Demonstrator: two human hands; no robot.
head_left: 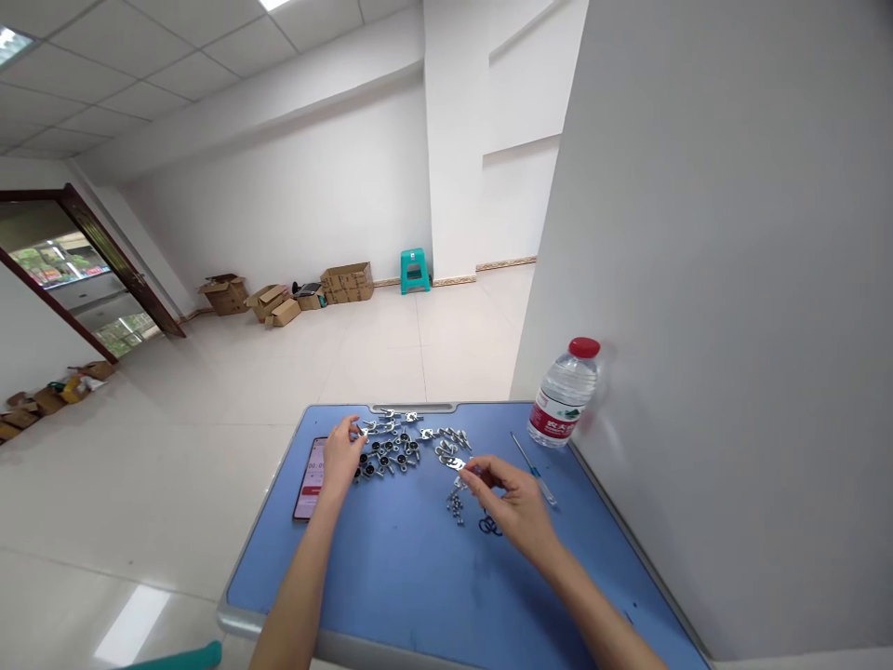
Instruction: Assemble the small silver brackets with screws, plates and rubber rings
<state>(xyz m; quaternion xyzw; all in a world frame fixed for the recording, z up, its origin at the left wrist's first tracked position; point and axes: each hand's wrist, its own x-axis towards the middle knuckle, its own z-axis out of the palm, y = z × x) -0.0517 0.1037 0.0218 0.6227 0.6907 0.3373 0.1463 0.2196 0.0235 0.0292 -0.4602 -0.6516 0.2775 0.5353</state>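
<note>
My right hand (514, 502) pinches a flat, shiny metal plate (455, 462) between thumb and fingertips, held over the right half of the blue table. My left hand (341, 458) is at the far left of the table, its fingers curled together around a small silver metal part (364, 433). Close by it lie several metal parts with round black pieces (386, 462). Behind them are several bare silver fittings (389, 414). Loose rings and bolts (457, 437) lie beyond my right hand. Small screws (455, 507) and black rubber rings (489, 525) are beside it, the rings partly hidden.
A phone (308, 484) lies under my left wrist, partly covered. On the right are a screwdriver (534, 470) and a large water bottle (564, 395) against the grey panel (698, 326). Cardboard boxes (347, 283) and a green stool (414, 270) stand by the far wall.
</note>
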